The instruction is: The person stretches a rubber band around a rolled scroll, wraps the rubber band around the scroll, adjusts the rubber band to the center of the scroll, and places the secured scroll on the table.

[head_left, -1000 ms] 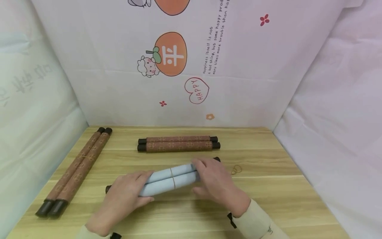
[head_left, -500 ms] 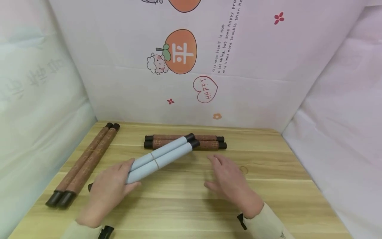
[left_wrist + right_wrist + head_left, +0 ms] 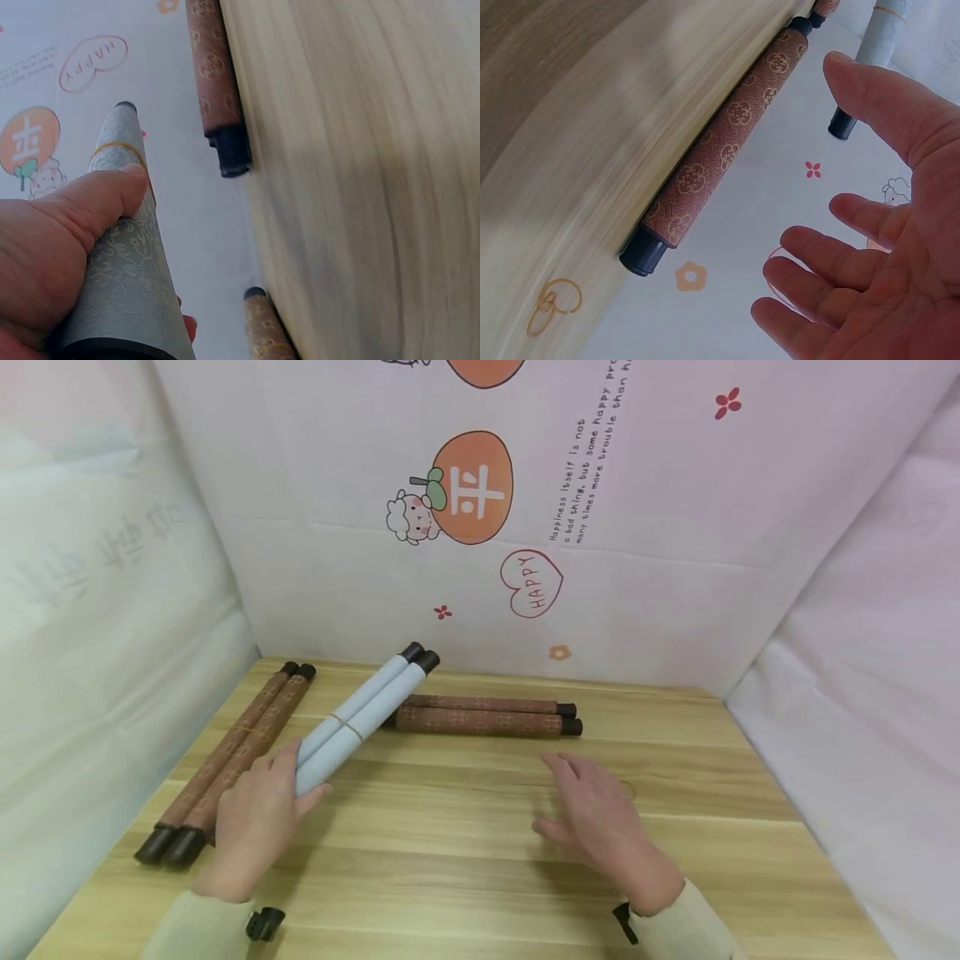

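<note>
My left hand (image 3: pixel 255 814) grips the near end of a pair of pale blue scrolls (image 3: pixel 365 714) with black end knobs. A thin rubber band (image 3: pixel 347 727) circles their middle. The pair is held above the table, slanting up toward the back, and covers the left end of a brown patterned scroll pair (image 3: pixel 487 721) lying crosswise. In the left wrist view, the thumb lies along a pale scroll (image 3: pixel 124 277). My right hand (image 3: pixel 596 814) hovers over the table with fingers spread and nothing held; its bare palm (image 3: pixel 922 277) shows in the right wrist view.
Another brown scroll pair (image 3: pixel 247 756), banded at its middle, lies lengthwise along the left side of the wooden table (image 3: pixel 465 860). Loose rubber bands (image 3: pixel 547 304) lie on the right. White printed sheets (image 3: pixel 645 610) stand at the back and both sides.
The right hand has let go of the pale blue scrolls. The left hand has carried them leftward, swinging their far end up and toward the back left. The view has shifted slightly.
</note>
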Available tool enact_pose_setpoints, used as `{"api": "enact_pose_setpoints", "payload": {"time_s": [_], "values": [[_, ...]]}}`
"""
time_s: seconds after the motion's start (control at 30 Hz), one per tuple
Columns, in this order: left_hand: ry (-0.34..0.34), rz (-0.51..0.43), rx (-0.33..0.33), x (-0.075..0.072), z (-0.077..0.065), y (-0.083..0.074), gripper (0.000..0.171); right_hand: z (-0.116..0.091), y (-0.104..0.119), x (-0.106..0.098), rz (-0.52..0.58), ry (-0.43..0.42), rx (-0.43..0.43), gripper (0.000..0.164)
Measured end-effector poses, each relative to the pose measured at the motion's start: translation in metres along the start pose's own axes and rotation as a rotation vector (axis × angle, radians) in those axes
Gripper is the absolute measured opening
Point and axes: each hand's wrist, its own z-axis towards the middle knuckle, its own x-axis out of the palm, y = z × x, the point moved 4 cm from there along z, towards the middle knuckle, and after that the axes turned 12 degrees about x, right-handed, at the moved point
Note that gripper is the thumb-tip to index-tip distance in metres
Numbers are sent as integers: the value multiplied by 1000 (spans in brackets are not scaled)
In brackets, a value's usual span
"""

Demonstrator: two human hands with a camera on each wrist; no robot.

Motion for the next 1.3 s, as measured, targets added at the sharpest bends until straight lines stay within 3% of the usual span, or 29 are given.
{"api": "enact_pose_setpoints", "payload": {"time_s": [0.4, 0.6, 0.9, 1.3], "values": [[61, -14, -88, 4, 3, 23, 84, -2, -8, 2, 2, 22, 14, 92], [160, -35, -208, 6, 3, 36, 82, -3, -6, 1, 3, 15, 5, 91], [239, -57, -326, 12, 0, 48, 84, -4, -6, 2, 17, 6, -18, 91], [324, -53, -372, 22, 0, 59, 91, -4, -8, 7, 2, 35, 0, 92]]}}
